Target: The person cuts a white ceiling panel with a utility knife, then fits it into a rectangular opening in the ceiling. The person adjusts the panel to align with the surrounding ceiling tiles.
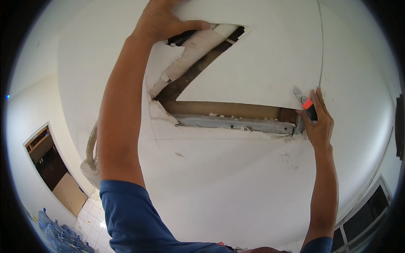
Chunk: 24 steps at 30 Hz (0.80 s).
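A white ceiling board (244,76) lies over an opening in the white ceiling, leaving gaps that show its inside. At the upper left, my left hand (162,21) is against the white surface, its thumb stretched along the gap's top edge; the other fingers are partly cut off by the frame. My right hand (319,126) reaches up to the board's lower right corner, fingers against the surface. In it is a pair of pliers (309,106) with a grey metal head and red-and-black handle, pointing up and left.
A grey metal channel (234,123) with crumbled bits runs along the lower gap. Torn whitish lining (192,50) shows in the upper gap. Several blue water bottles (57,232) stand on the tiled floor (90,215), below an open doorway (52,164). A dark window (365,215) is at lower right.
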Motion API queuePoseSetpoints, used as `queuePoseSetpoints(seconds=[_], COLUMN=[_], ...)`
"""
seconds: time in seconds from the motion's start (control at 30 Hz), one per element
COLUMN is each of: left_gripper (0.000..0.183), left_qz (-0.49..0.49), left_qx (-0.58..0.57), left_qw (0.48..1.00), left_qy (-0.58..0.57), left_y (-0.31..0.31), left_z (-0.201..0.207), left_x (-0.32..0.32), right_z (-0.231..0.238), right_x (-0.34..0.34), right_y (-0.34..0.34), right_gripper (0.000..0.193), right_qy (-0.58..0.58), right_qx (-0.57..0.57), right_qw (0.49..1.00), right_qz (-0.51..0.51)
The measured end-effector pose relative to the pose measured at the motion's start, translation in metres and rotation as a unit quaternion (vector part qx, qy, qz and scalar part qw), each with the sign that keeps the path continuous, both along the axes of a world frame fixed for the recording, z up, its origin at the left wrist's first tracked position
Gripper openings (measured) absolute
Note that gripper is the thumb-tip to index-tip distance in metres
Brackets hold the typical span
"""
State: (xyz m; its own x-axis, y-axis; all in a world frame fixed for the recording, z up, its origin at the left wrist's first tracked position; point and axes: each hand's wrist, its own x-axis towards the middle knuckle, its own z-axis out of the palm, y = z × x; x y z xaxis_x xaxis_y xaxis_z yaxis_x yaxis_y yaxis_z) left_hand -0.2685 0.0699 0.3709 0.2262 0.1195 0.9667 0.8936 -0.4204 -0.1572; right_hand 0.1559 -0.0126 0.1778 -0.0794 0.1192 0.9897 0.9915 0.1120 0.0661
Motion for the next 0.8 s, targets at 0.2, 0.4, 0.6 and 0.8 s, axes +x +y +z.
queuePoseSetpoints(seconds=[0.2,0.4,0.6,0.8], left_gripper=[0.112,0.102,0.106,0.102], left_qz=[0.015,-0.025,-0.028,-0.031], left_qx=[0.007,0.125,0.159,0.150], left_qw=[1.000,0.991,0.986,0.987], left_qy=[0.000,0.037,0.046,0.043], left_y=[0.007,0.023,0.041,0.031], left_z=[0.007,0.005,0.007,0.006], left_x=[-0.004,-0.010,-0.012,-0.010], right_z=[-0.002,-0.002,-0.003,-0.006], right_x=[0.000,0.004,0.013,0.016], right_y=[-0.002,-0.005,-0.001,0.000], right_gripper=[0.073,0.074,0.074,0.078], right_qy=[-0.010,-0.033,-0.059,-0.053], right_qx=[0.016,0.023,0.018,0.002], right_qw=[1.000,0.999,0.997,0.997], right_qz=[-0.009,-0.031,-0.047,-0.058])
